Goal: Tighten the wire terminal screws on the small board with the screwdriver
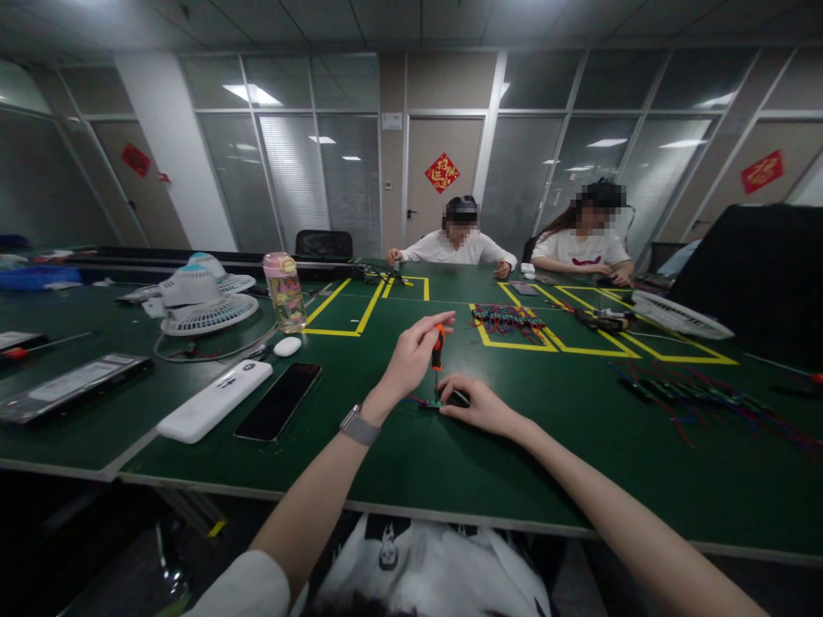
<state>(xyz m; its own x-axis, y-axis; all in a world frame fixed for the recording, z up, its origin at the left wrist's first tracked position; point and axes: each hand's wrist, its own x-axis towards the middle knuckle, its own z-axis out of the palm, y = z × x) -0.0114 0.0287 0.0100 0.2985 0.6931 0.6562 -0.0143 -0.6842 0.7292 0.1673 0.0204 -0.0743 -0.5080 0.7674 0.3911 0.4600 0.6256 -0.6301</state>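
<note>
My left hand [411, 353] is closed round an orange-handled screwdriver [438, 347], held upright with its tip down on a small black part [450, 399] with coloured wires on the green table [399, 454]. My right hand [479, 404] lies on that small part, fingers pinched round it and pressing it to the table. A grey watch sits on my left wrist.
A black phone [279, 400], a white power bank [215, 399] and a white mouse [286, 346] lie to the left. Behind them stand a pink bottle [285, 291] and desk fans [206, 304]. Wire bundles [507, 320] lie in yellow-taped boxes. Two people sit across the table.
</note>
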